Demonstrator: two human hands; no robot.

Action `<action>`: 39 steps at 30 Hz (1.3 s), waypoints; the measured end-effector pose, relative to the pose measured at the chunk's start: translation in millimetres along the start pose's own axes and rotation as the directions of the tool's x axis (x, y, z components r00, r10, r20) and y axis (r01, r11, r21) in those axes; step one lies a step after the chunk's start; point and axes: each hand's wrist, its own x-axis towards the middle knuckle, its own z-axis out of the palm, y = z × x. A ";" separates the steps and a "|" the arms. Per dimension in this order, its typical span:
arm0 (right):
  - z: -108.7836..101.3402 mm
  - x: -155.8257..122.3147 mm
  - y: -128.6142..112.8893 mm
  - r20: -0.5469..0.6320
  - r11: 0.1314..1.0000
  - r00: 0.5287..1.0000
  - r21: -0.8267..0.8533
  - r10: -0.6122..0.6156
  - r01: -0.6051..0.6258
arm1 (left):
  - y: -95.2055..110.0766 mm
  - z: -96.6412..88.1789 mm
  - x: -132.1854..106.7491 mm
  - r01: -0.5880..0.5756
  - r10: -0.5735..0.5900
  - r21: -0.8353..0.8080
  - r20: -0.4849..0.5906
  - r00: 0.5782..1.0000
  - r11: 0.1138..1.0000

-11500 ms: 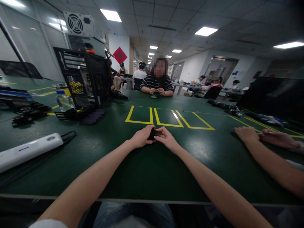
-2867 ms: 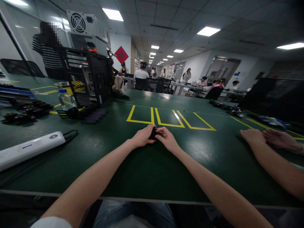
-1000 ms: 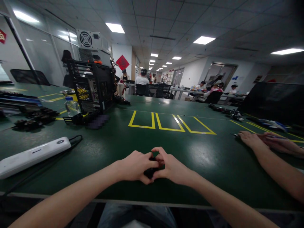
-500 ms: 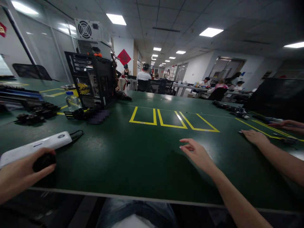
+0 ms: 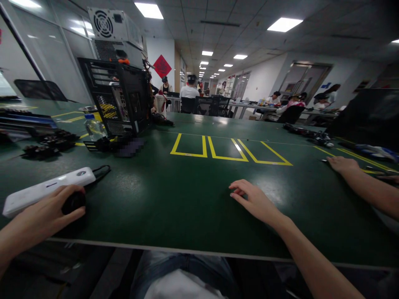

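Observation:
At the near left of the green table (image 5: 174, 203), my left hand (image 5: 46, 211) has its thumb and fingers wrapped round a rounded black object (image 5: 75, 202), shaped much like a computer mouse. Just behind that hand lies a long white device (image 5: 50, 189) with a round dark mark and a black cord loop at its right end. My right hand (image 5: 257, 201) hovers low over or rests on the table right of the middle; which of the two I cannot tell. Its fingers are slightly bent and apart, with nothing in them.
Yellow tape outlines (image 5: 188, 155) mark the table ahead. An open black computer case (image 5: 124, 95) carries power supplies (image 5: 115, 27); beside it stand a bottle (image 5: 95, 128) and black parts (image 5: 46, 147). Another person's hand (image 5: 343, 164) reaches in at right, near black cables (image 5: 307, 133).
My left hand and the black object have shifted slightly right and up in view. My right hand's fingers have relaxed and drawn closer together. The other person's hand remains at the right.

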 end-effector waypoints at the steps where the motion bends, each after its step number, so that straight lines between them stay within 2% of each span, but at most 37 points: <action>1: 0.9 0.7 -1.1 0.008 1.000 1.000 -0.010 -0.005 0.005 | 8.3 -1.1 3.9 -0.006 0.006 -0.002 -0.006 1.000 1.000; 3: 4.1 2.8 -4.5 0.030 0.999 0.999 -0.031 -0.036 0.037 | 34.0 -2.5 15.7 -0.078 0.078 -0.051 -0.003 0.997 0.996; 5: 8.9 5.3 -9.2 0.054 0.994 0.994 -0.053 -0.090 0.093 | 69.2 -1.9 33.1 -0.182 0.181 -0.118 -0.019 0.983 0.976; 8: 15.9 9.7 -15.7 0.065 0.984 0.985 -0.073 -0.161 0.165 | 126.8 3.9 68.5 -0.322 0.329 -0.213 -0.002 0.944 0.923; 11: 19.4 20.2 -17.1 0.092 0.982 0.980 -0.046 -0.179 0.184 | 177.1 15.2 109.2 -0.414 0.432 -0.282 0.003 0.902 0.866; 15: 22.6 59.2 -7.2 0.107 0.989 0.984 0.062 -0.140 0.134 | 230.0 33.8 155.7 -0.480 0.503 -0.347 -0.026 0.864 0.806; 19: 34.7 118.9 8.9 0.039 0.954 0.999 0.298 0.025 -0.035 | 267.6 47.9 183.0 -0.518 0.533 -0.370 -0.069 0.843 0.771; 21: 42.2 144.3 14.7 0.013 0.874 0.988 0.465 0.153 -0.141 | 278.7 53.0 190.9 -0.535 0.543 -0.371 -0.091 0.835 0.759; 24: 49.5 166.3 18.0 0.083 0.714 0.974 0.667 0.212 -0.213 | 286.2 59.5 198.5 -0.523 0.526 -0.394 -0.110 0.843 0.756; 27: 50.0 170.5 16.7 0.141 0.597 0.964 0.763 0.224 -0.249 | 287.1 63.4 200.4 -0.515 0.514 -0.404 -0.121 0.849 0.756; 29: 48.2 167.2 14.8 0.154 0.559 0.961 0.787 0.231 -0.260 | 286.1 63.1 196.9 -0.527 0.521 -0.398 -0.133 0.843 0.751; 31: 47.0 160.7 12.8 0.159 0.543 0.963 0.800 0.218 -0.255 | 284.3 60.2 188.9 -0.554 0.538 -0.390 -0.163 0.827 0.735; 34: 49.5 146.4 10.4 0.155 0.543 0.978 0.815 0.136 -0.205 | 280.3 53.5 171.5 -0.640 0.595 -0.369 -0.242 0.767 0.674; 37: 56.3 130.6 7.9 0.032 0.604 0.998 0.795 0.049 -0.056 | 275.7 48.5 155.4 -0.722 0.656 -0.328 -0.303 0.691 0.609; 39: 60.7 122.7 5.6 -0.075 0.662 0.997 0.747 -0.003 0.058 | 273.8 47.5 149.1 -0.752 0.682 -0.301 -0.319 0.659 0.586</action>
